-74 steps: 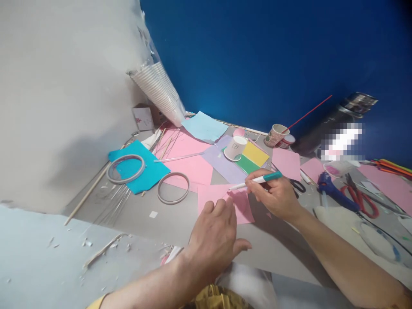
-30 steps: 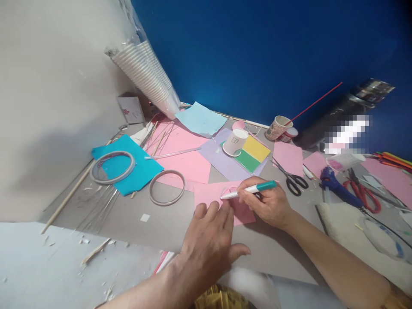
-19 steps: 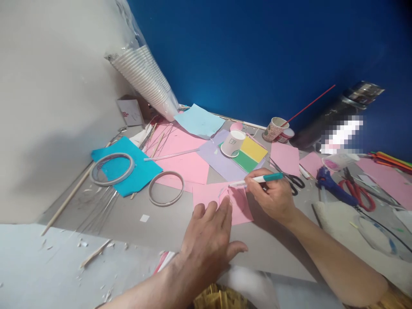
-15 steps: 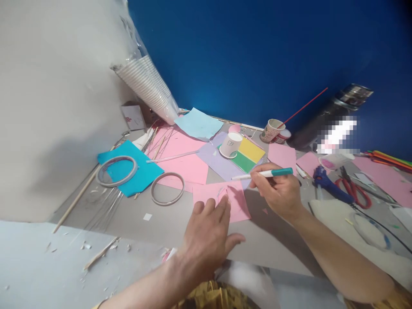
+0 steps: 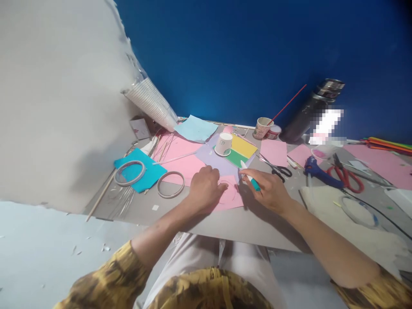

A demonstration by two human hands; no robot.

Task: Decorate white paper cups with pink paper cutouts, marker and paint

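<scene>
My right hand (image 5: 268, 191) is closed around a white marker pen (image 5: 247, 175) with a teal end. The pen's white end points away from me, and its teal end shows beside my fingers. My left hand (image 5: 206, 186) rests on the left side of a small pink paper sheet (image 5: 236, 199), fingers curled, thumb on top; the fingertips are hidden. Faint curved lines are drawn on this sheet. Beyond it, an upside-down white paper cup (image 5: 223, 144) stands on lilac paper (image 5: 210, 159) and a green-and-yellow sheet (image 5: 246, 146).
Two tape rolls (image 5: 171, 172) (image 5: 116, 174) lie left, one on blue paper (image 5: 151, 171). Black scissors (image 5: 283, 172), a blue glue gun (image 5: 322, 174) and red-handled pliers (image 5: 346, 176) lie right. Stacked cups (image 5: 151, 101) lean at the back; a dark flask (image 5: 309, 113) stands back right.
My left hand has gone from flat to curled and moved to the sheet's left side. The pen has turned in my right hand, which has drawn closer to the sheet. The view has shifted.
</scene>
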